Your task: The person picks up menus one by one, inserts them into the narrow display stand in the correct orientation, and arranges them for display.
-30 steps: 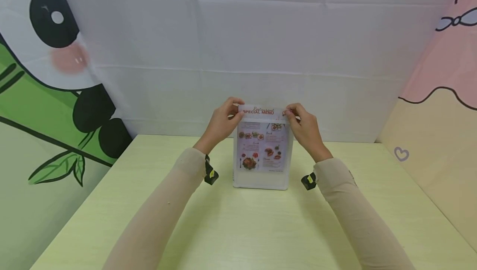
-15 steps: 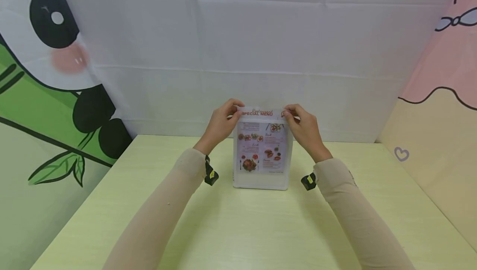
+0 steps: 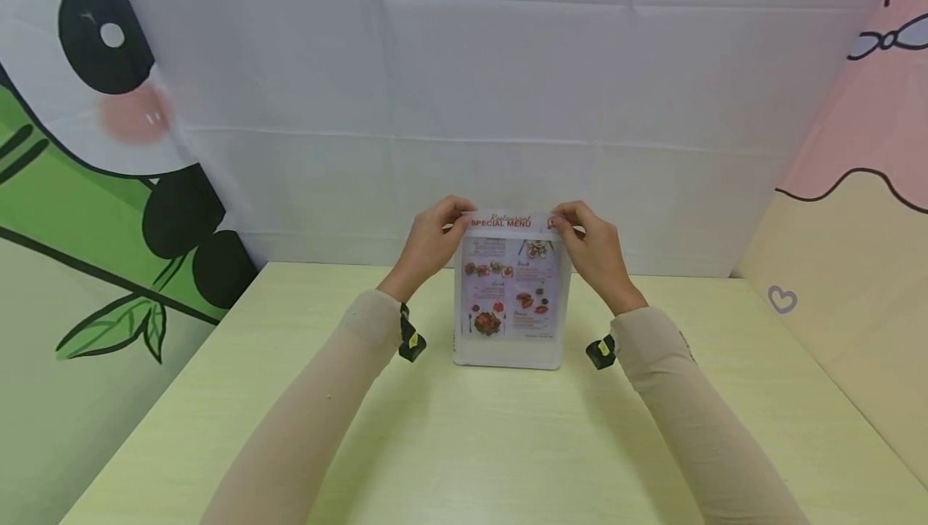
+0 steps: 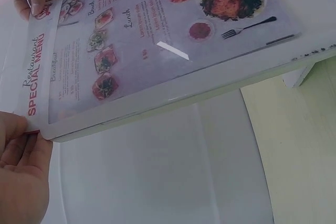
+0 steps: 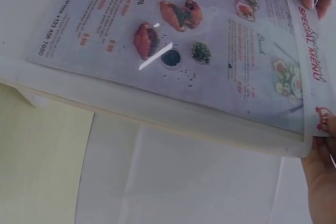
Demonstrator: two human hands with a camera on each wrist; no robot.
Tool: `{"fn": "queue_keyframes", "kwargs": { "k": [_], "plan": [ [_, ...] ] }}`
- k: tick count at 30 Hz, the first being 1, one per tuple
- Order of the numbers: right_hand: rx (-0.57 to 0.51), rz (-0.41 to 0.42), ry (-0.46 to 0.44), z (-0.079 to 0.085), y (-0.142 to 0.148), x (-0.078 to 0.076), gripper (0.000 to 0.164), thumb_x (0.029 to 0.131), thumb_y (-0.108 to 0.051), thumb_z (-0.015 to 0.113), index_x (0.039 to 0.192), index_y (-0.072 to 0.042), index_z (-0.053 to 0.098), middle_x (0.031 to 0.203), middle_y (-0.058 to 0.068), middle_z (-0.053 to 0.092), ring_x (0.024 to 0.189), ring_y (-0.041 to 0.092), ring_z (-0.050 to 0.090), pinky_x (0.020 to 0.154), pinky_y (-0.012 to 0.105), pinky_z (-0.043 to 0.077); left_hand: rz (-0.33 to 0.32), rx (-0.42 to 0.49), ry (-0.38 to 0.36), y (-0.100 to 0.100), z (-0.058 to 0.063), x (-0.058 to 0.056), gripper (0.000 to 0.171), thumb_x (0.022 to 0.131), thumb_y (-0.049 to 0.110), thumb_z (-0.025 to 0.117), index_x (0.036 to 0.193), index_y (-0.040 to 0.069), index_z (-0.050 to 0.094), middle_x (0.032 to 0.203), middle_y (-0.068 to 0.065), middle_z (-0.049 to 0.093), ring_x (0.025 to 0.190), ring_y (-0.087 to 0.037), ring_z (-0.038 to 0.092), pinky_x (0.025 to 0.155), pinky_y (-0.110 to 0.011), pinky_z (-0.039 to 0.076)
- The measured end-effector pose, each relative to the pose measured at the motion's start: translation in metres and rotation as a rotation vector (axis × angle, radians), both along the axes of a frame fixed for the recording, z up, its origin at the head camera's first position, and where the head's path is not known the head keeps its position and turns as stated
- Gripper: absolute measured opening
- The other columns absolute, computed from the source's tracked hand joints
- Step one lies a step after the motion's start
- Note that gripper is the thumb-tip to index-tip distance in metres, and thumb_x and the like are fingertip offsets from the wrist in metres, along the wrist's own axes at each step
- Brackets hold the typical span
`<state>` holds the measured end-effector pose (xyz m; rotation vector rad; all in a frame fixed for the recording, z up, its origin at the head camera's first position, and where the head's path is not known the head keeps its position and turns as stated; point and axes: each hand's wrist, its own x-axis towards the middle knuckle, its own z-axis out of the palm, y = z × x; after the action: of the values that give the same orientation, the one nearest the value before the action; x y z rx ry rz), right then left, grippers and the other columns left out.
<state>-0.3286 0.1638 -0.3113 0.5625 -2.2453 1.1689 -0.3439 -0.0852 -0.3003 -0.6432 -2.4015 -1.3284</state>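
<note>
A printed menu sheet headed "Restaurant SPECIAL MENU" (image 3: 500, 221) sits mostly inside a clear-fronted white stand (image 3: 507, 352), its title strip sticking out above the top edge. The stand is upright on the table, leaning slightly back. My left hand (image 3: 431, 239) pinches the sheet's top left corner between thumb and fingers. At the top right corner my right hand (image 3: 590, 247) pinches the sheet the same way. In the left wrist view the menu sheet (image 4: 152, 35) shows food photos behind the clear front. The right wrist view shows the stand's side edge (image 5: 157, 114) and a small foot behind.
The pale wooden table (image 3: 464, 444) spreads around the stand. A white cloth backdrop (image 3: 493, 90) hangs behind it. Side panels carry a panda and bamboo drawing (image 3: 109, 187) at left and a pink and cream drawing (image 3: 855, 171) at right.
The menu sheet has slid down a little into the stand, so less of its title strip shows above the edge. Both hands still pinch its corners, the left slightly lower.
</note>
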Motion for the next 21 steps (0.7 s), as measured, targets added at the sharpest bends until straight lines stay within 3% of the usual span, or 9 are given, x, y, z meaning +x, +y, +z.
{"fn": "queue_keyframes", "kwargs": {
  "k": [13, 21],
  "plan": [
    [0.001, 0.026, 0.020, -0.0027, 0.0021, -0.0018, 0.017, 0.098, -0.013, 0.055, 0.108, 0.000, 0.061, 0.108, 0.016, 0.068, 0.109, 0.028, 0.064, 0.094, 0.039, 0.054, 0.004, 0.011, 0.020, -0.0003, -0.0016, -0.0017, 0.020, 0.099, 0.011, 0.052, 0.115, 0.007, 0.063, 0.113, -0.013, 0.066, 0.108, -0.025, 0.063, 0.096, -0.037, 0.053],
    [0.036, 0.026, 0.076, -0.0033, 0.0056, 0.0006, 0.014, 0.095, -0.009, 0.059, 0.104, 0.001, 0.064, 0.104, 0.016, 0.067, 0.102, 0.027, 0.064, 0.092, 0.038, 0.055, 0.012, -0.006, 0.083, 0.0004, -0.0058, -0.0038, 0.018, 0.098, 0.009, 0.055, 0.111, 0.003, 0.066, 0.105, -0.013, 0.065, 0.099, -0.024, 0.062, 0.089, -0.037, 0.054]
  ]
}}
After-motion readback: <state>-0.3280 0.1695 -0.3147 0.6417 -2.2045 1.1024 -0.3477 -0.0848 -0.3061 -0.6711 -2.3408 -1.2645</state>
